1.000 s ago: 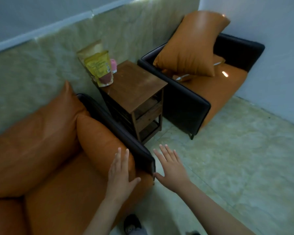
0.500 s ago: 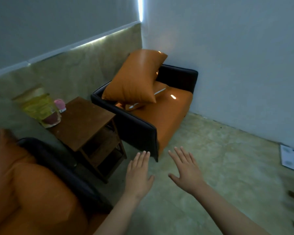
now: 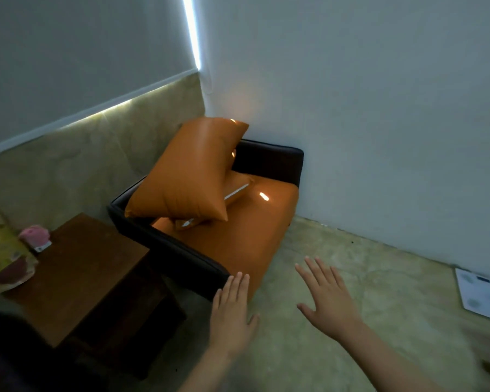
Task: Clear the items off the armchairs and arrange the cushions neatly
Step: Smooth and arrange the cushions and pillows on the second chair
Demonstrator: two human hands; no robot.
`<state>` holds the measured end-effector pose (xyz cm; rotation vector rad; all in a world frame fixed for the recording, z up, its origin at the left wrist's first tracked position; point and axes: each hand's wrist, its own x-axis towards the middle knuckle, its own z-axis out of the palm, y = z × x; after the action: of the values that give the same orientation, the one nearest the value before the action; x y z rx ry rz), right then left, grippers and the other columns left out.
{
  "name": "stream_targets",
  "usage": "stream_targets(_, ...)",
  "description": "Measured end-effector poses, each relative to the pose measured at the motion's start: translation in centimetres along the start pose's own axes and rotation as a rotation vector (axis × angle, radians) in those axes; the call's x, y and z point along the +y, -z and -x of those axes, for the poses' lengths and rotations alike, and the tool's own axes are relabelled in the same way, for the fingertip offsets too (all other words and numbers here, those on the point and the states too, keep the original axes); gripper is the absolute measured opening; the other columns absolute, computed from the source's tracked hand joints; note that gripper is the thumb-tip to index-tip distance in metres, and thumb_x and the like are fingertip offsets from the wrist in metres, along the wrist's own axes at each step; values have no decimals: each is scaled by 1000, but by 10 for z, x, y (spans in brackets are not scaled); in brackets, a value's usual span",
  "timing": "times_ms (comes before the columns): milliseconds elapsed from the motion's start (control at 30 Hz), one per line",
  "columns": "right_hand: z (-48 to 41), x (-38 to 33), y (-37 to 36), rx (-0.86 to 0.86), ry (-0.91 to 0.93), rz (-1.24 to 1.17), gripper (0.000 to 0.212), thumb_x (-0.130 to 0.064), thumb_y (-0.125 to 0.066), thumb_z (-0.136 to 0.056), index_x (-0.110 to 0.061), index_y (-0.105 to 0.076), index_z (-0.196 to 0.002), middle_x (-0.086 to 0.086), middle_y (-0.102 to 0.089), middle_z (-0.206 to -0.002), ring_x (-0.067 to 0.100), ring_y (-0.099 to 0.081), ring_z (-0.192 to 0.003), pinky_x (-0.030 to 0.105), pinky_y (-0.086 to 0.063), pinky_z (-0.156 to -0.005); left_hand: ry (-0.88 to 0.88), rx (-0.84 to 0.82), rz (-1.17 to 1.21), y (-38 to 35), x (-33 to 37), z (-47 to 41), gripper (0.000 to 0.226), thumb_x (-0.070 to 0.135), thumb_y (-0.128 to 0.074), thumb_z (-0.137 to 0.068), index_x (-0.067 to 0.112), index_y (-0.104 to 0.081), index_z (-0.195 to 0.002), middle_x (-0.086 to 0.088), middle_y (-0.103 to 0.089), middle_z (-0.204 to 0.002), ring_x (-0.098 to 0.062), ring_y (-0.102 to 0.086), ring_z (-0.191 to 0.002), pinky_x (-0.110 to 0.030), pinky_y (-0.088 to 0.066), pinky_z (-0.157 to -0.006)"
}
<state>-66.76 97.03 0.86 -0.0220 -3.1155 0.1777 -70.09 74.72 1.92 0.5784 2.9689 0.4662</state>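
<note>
A greenish floor [image 3: 337, 292] meets pale walls at a corner, where an armchair [image 3: 238, 241] with an orange seat and black frame stands. A large orange cushion [image 3: 190, 176] lies tilted over its near armrest, atop a smaller cushion [image 3: 235, 182] and a thin pale item (too unclear to name). Beside it, a wooden side table [image 3: 82, 273] carries a yellow pouch [image 3: 3, 256]. The left hand [image 3: 232, 315] and right hand [image 3: 328, 301] hover flat, fingers spread, grasping nothing.

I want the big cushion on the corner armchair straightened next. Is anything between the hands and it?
Nothing visible. Both the left hand and right hand are open and empty, with only the bare seat between them and the cushion.
</note>
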Motion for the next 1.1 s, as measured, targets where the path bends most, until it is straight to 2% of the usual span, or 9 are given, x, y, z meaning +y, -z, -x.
stream_targets(100,-47,25,-2,7,-34,-8,100,-52,-83,-51,-21,-41,-137,9,-52,-139,24,-30,-133,38,-8,-111,28,-11,-9,3,-3,-43,80,49,-44,-94,25,6,-152,8,6,-160,-10,9,-147,-31,4,-117)
stream_targets(200,-88,42,1,33,-35,-22,98,-53,-81,-53,-21,-42,-137,9,-51,-140,25,-35,-135,41,-21,-113,55,-11,-32,8,-3,-86,79,49,-43,-95,24,6,-152,7,5,-161,-12,7,-147,-34,0,-120)
stream_targets(267,-113,51,0,52,10,-25,97,-54,-80,-56,-21,-42,-138,8,-51,-140,24,-32,-136,42,-23,-114,100,4,-31,12,1,-111,79,48,-44,-95,24,5,-152,7,4,-161,-13,6,-147,-35,-1,-121)
stream_targets(367,-156,68,2,20,81,-10,98,-57,-76,-59,-24,-35,-142,6,-48,-143,22,-24,-138,39,-14,-114,169,35,-35,11,8,-144,79,49,-44,-95,23,4,-152,6,2,-161,-13,4,-147,-35,-1,-119)
stream_targets(467,-203,95,12,9,163,-72,87,-52,-61,-81,-28,-15,-151,2,-15,-159,20,0,-147,38,2,-118,274,41,-12,1,19,-168,80,50,-44,-94,23,5,-152,5,3,-161,-14,5,-147,-34,-1,-119)
stream_targets(533,-230,112,18,-21,228,-88,84,-52,-53,-87,-30,-5,-152,-2,-1,-160,18,10,-146,38,8,-117,361,61,11,-6,32,-179,81,50,-44,-94,23,5,-152,5,4,-161,-14,5,-148,-34,-2,-119)
stream_targets(667,-286,139,33,-19,319,-60,83,-52,-53,-88,-30,-5,-152,0,0,-161,18,12,-146,38,9,-116,471,92,27,-13,57,-207,80,51,-43,-94,23,4,-153,5,5,-161,-14,4,-148,-33,-3,-119)
stream_targets(800,-329,136,38,-20,381,-78,82,-51,-55,-88,-31,-6,-152,1,-1,-161,19,9,-146,37,9,-114,538,109,24,-12,64,-233,79,51,-41,-95,22,6,-152,4,7,-161,-14,6,-148,-35,-3,-120)
stream_targets(1100,-420,95,27,-52,481,-108,79,-50,-53,-90,-32,-6,-151,-2,1,-161,19,10,-147,34,13,-111,634,162,34,6,7,-310,82,51,-44,-94,22,7,-152,4,4,-161,-15,2,-148,-35,-4,-120)
